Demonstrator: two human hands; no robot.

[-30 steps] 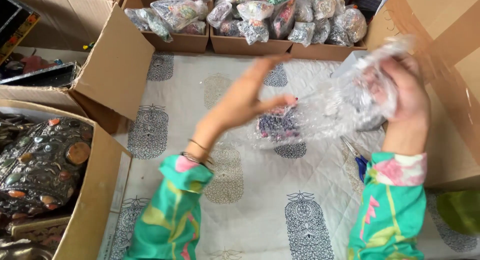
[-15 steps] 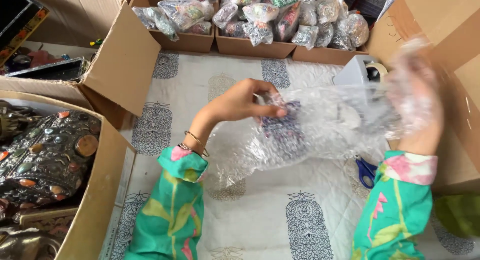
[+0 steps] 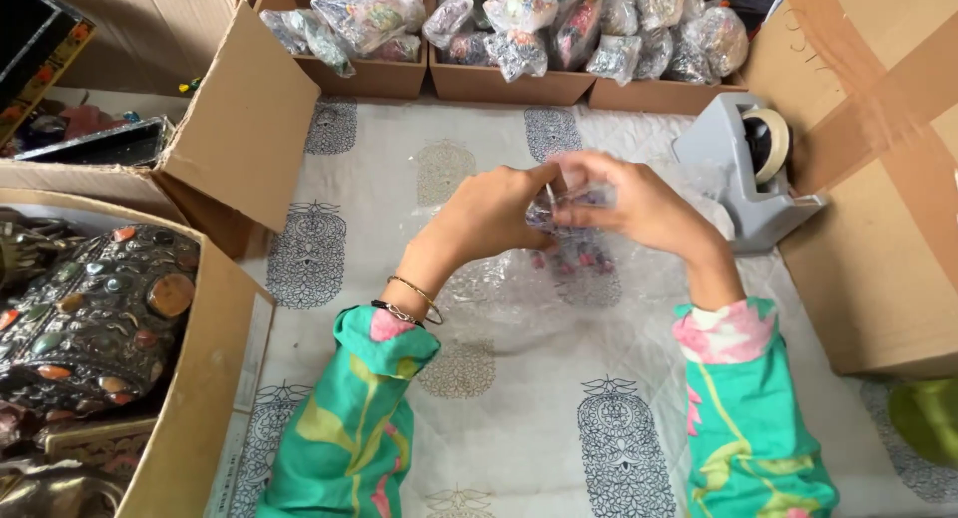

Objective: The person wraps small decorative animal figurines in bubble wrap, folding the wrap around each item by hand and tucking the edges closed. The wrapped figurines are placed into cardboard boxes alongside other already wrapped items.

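While both hands meet over the middle of the printed cloth (image 3: 519,418), the left hand (image 3: 489,214) and right hand (image 3: 629,204) are curled shut around a small beaded item (image 3: 571,194), pinching it between fingertips with bubble wrap (image 3: 559,288) draped under it. Can't make out exactly what the item is, it's mostly hidden. At about 2 o'clock from the hands sits a grey tape dispenser (image 3: 743,174). Up at 12 o'clock, cardboard boxes (image 3: 509,84) are stuffed with wrapped bundles (image 3: 519,14). Down at 8 o'clock, another box holds a stone-studded metal clutch (image 3: 95,318).
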